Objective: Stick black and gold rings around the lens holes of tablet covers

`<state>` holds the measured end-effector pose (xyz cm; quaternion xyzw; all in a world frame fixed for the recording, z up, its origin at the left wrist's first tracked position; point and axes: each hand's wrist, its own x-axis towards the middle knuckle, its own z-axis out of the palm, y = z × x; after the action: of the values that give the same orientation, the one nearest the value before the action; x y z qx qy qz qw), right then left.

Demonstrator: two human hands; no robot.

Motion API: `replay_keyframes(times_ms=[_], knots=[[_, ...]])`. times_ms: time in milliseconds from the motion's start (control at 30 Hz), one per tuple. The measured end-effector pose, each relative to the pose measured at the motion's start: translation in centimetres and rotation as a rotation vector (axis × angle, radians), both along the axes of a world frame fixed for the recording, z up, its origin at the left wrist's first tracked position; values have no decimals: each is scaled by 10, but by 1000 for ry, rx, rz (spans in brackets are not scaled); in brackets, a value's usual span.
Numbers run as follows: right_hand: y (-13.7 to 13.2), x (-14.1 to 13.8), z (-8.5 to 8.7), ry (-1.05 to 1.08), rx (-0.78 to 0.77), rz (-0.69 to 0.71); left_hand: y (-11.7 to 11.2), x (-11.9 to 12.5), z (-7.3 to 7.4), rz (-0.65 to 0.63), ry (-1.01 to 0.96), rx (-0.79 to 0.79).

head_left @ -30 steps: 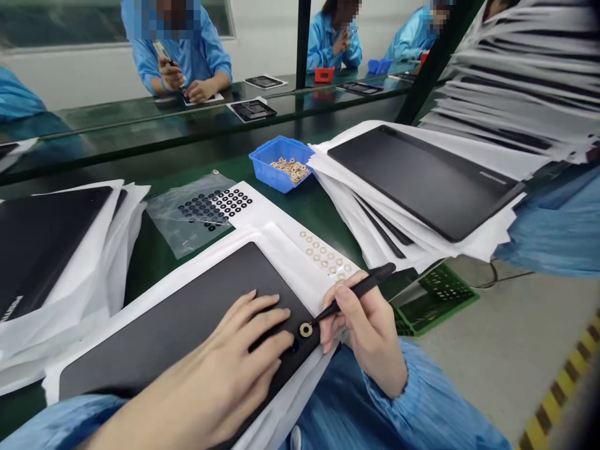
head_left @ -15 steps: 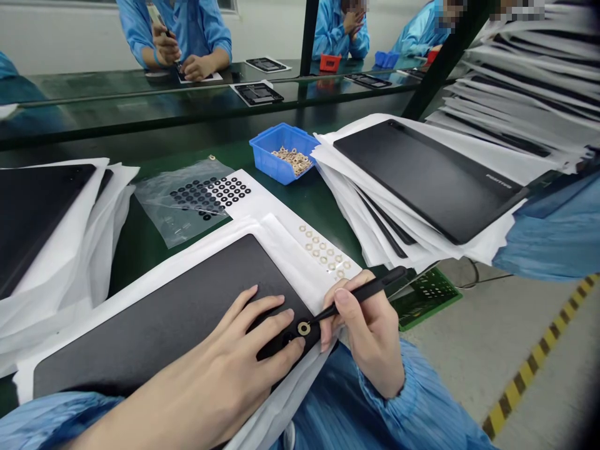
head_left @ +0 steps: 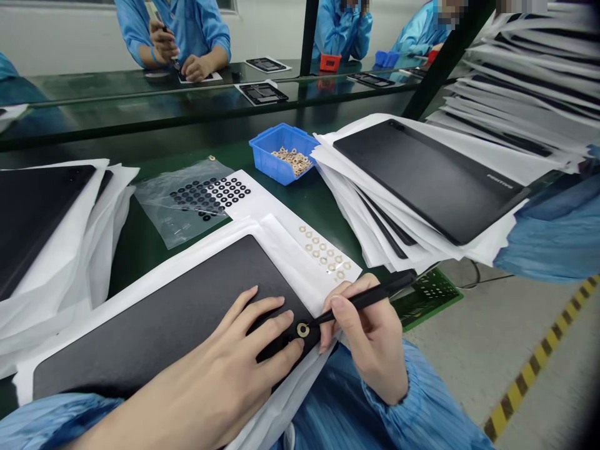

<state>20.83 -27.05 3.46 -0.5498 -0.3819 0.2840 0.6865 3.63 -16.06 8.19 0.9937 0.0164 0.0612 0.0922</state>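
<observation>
Tipped slightly lower than half a second ago, the black tool [head_left: 389, 287] sits pinched in the right hand [head_left: 370, 334], its tip at the gold ring [head_left: 299, 330] near the right corner of the dark panel [head_left: 187, 312]; the left hand [head_left: 237, 362] lies spread wide over it.

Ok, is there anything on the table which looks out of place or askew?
One small ring lies alone at the far edge of the clear plastic bag, apart from the similar rings in the blue bin. The paper sheets right of the bin are fanned unevenly. The panel under the left hand shows no visible damage.
</observation>
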Motion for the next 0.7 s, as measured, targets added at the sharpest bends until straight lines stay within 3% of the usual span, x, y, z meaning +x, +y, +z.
replay_keyframes(times_ms=[200,367,600,700], knots=[[-4,0,0,-153,20,-12,2,1,-1,-13,-18,21],[-5,-1,-2,-158,82,-43,1,3,-4,-48,-6,109],[-6,2,-5,-141,99,4,-4,4,-15,78,-84,100],[-6,2,-4,-165,102,19,-6,4,-17,70,-107,135]])
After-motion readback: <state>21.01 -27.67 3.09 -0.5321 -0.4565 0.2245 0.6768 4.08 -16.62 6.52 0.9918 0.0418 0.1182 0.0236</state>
